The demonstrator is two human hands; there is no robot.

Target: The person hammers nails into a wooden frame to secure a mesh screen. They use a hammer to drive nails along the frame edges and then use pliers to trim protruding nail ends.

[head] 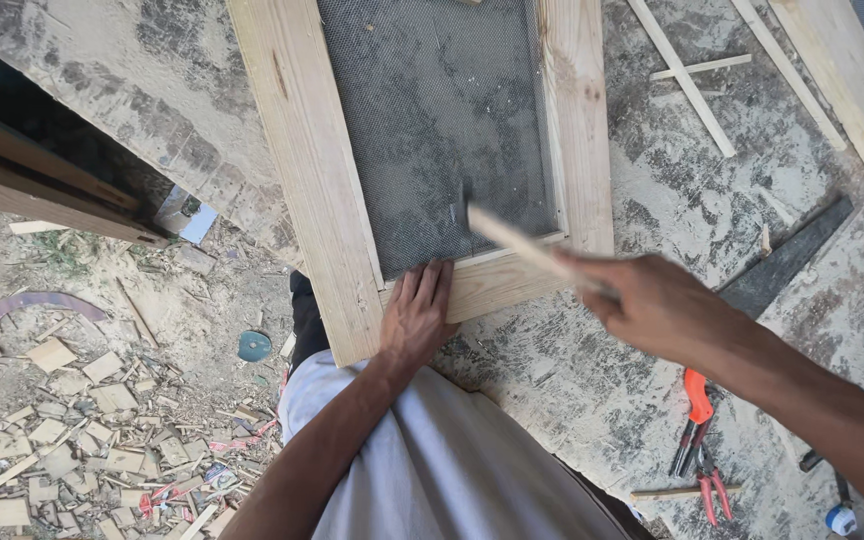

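Head view: nearest the camera, a pale grey shirt is seen, with wood offcuts scattered over the ground to its left. The left hand is laid flat, fingers extended and together, on the bottom rail of a wooden frame, at its near corner. The right hand is closed around a thin wooden strip, which is held tilted just above the frame's lower inner edge. Orange-handled pliers are seen on the dusty workbench under the right forearm. Farther off, dark wire mesh is stretched inside the frame, and loose wooden slats are lying beyond.
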